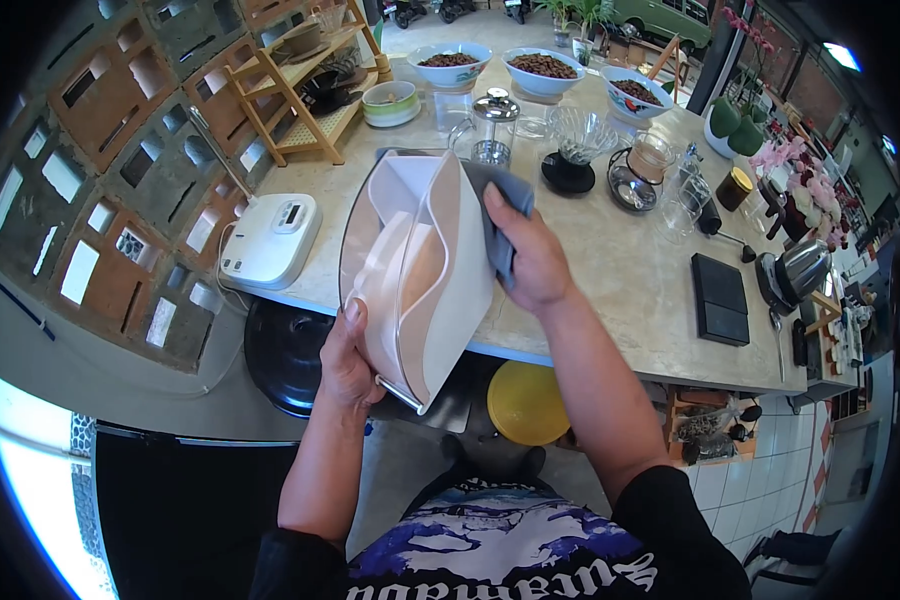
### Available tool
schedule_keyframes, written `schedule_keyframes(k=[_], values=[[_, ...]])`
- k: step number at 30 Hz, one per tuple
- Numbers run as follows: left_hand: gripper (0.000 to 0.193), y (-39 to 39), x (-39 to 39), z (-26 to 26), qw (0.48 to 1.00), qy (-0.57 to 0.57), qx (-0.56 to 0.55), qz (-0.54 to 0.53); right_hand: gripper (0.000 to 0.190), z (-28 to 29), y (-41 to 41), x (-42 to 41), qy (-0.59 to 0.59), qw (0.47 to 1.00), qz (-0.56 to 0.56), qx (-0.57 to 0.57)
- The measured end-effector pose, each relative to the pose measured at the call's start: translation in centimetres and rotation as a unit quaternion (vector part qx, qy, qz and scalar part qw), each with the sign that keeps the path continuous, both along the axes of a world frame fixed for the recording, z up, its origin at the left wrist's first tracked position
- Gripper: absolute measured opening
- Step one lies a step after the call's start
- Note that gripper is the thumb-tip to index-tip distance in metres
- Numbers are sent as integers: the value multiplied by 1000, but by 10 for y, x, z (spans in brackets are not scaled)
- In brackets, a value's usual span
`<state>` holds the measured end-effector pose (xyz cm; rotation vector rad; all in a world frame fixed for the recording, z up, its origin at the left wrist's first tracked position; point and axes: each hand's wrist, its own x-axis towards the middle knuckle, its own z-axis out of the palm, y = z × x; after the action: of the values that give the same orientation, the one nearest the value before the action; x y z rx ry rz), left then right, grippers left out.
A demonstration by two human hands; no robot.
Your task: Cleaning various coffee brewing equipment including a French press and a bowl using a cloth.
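A white holder with wavy-edged sides [457,277] and a transparent front panel is held up, tilted, over the near edge of the table. Pale, rounded pieces that look like paper coffee filters [390,277] sit inside it. My left hand [345,356] grips its lower left part, thumb on the panel, close to a metal bar at the bottom. In my right hand [529,255] is a grey cloth [521,199], pressed to the holder's upper right side. Part of the cloth is hidden behind the holder.
On the table [607,315] stand a white scale [274,240], a French press [495,124], a glass dripper [579,139], a glass coffee maker [637,176] and a black flat device [720,300]. Bowls of brown beans [544,67] line the back. Below is a yellow round lid [529,403].
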<state>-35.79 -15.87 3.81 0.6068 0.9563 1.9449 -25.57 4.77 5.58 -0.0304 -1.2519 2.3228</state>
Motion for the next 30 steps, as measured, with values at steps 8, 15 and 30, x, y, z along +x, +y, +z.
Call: schedule_keyframes(k=[8,15,30], values=[[84,17,1,-12,992,17,-26,123,59,-41,-86,17,-8,883,-305,357],[73,28,14,-8,994,28,-54,86,56,-29,-71,18,54,808,-334,482],[61,54,28,14,990,-12,52,133,71,-40,-73,28,46,822,-315,473]])
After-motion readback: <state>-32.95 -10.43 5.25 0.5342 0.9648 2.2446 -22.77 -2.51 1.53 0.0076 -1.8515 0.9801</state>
